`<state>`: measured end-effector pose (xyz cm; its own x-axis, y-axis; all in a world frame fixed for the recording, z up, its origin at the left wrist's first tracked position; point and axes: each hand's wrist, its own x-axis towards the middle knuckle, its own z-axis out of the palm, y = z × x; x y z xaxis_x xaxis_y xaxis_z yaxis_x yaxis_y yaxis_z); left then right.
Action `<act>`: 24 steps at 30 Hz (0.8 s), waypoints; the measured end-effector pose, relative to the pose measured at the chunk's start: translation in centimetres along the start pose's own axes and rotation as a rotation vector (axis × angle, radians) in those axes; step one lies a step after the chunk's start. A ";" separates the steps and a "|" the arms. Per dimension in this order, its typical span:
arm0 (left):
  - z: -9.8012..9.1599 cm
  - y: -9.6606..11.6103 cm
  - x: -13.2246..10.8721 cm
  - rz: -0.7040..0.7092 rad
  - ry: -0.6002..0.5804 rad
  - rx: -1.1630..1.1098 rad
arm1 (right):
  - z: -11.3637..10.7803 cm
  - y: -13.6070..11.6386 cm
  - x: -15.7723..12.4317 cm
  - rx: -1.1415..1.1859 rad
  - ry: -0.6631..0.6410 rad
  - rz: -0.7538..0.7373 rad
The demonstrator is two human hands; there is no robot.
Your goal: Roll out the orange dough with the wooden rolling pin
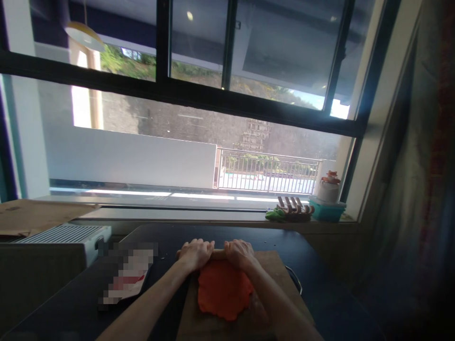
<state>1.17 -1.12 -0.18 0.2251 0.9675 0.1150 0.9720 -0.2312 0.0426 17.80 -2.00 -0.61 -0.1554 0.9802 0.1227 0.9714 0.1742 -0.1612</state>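
Note:
Both arms reach forward over a wooden board (275,265) on the dark table. My left hand (196,252) is closed around the left part of a wooden rolling pin (218,254). Around its right part my right hand (240,252) is closed too, so only a short middle stretch and the left tip show. The pin lies across the far edge of a flat orange sheet of dough or clay (223,289). That sheet has an uneven, wavy outline and rests on the board. My right forearm hides some of its right side.
A blurred-out flat item (131,274) lies on the table (159,232) at left. The board has a metal handle (295,279) on its right. Beyond stand a radiator (67,234) with cardboard (39,213), and a windowsill holding a brown rack-like item (293,208) and a teal box (329,208).

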 end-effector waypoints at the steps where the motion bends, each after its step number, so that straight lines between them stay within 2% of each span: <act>1: 0.0 0.0 0.4 -0.004 -0.010 0.000 | 0.1 0.1 -0.4 -0.006 0.016 -0.016; 4: 0.2 -0.2 1.7 -0.013 -0.030 -0.009 | 0.2 0.7 -0.5 -0.014 0.029 -0.041; 7: 0.5 -0.2 2.9 -0.069 -0.027 -0.018 | 0.0 1.0 0.8 -0.006 0.009 -0.010; 11: 0.7 0.2 2.8 -0.111 0.021 -0.012 | 0.0 0.9 1.9 0.010 0.005 0.034; 14: 0.5 0.5 1.1 -0.065 0.057 -0.007 | 0.2 0.6 0.5 0.015 0.035 0.029; 18: 0.5 0.3 -2.2 0.031 0.102 -0.034 | 0.6 0.3 -2.9 0.038 0.085 -0.056; 24: 2.4 -1.5 -6.8 0.168 0.207 -0.155 | 1.8 0.1 -7.6 0.106 0.168 -0.110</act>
<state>-1.61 -7.06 -3.45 0.3474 0.8770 0.3319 0.8969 -0.4140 0.1552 18.74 -9.30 -3.37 -0.2189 0.9268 0.3050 0.9246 0.2969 -0.2386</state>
